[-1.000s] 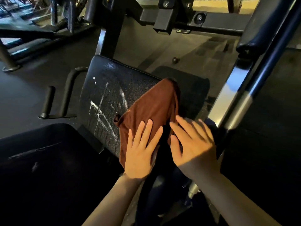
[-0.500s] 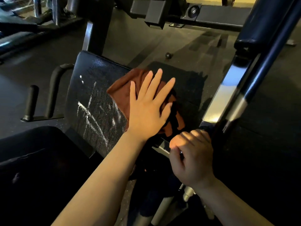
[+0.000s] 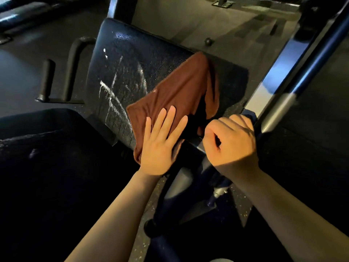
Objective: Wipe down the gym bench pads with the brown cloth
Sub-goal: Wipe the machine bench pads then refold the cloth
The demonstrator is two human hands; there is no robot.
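left hand flat on brown cloth, bench pad, right hand fisted

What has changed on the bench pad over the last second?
The left hand, flat on the brown cloth, swept up the back pad and back down to its near edge, spreading the cloth out again. The right hand lifted off the cloth and curled into a fist beside it. The white streaks remain.
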